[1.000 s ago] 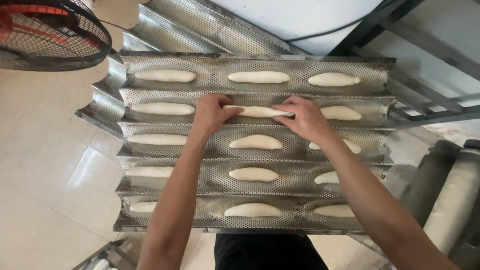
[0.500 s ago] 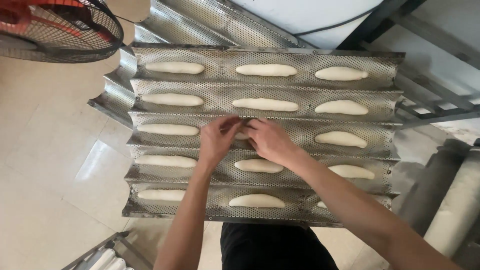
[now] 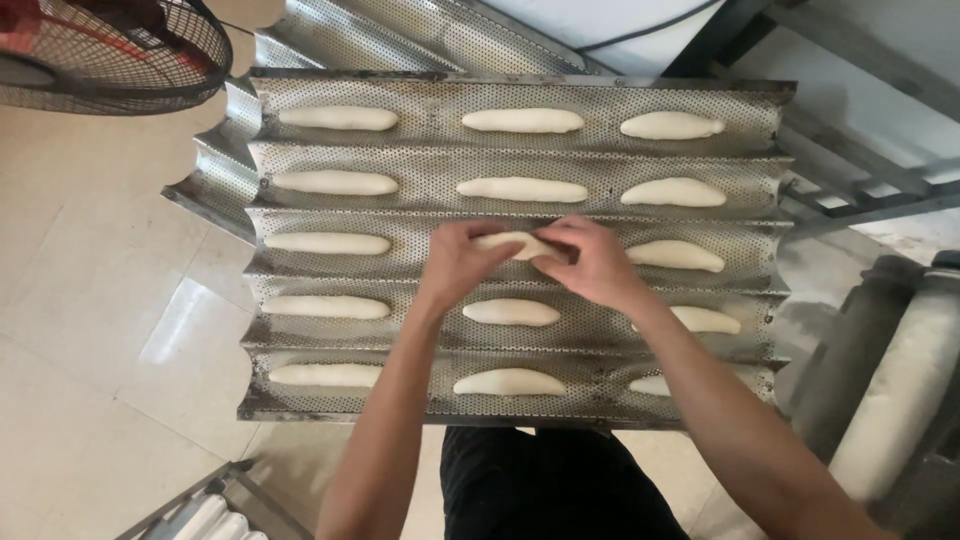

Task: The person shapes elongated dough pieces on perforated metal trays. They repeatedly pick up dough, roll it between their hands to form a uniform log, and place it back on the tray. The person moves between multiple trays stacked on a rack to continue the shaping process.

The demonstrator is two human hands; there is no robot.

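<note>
A perforated metal baguette tray [image 3: 430,160] with five troughs lies in front of me, and each trough carries long pale dough pieces. My left hand [image 3: 460,262] and my right hand [image 3: 592,262] meet over the middle of the third trough. Both pinch the same dough piece [image 3: 510,242], which shows only between the fingertips. Another dough piece [image 3: 510,312] lies just below my hands in the fourth trough, and one more [image 3: 521,189] lies just above them.
More perforated trays [image 3: 420,35] lie stacked behind the one in use. A wire fan guard [image 3: 110,50] sits at the top left over a tiled floor [image 3: 90,330]. A metal rack frame [image 3: 860,190] and rolled cloth [image 3: 900,400] stand on the right.
My hands have come down from the second trough to the third. They have closed in on its middle dough piece and now pinch it from both ends.
</note>
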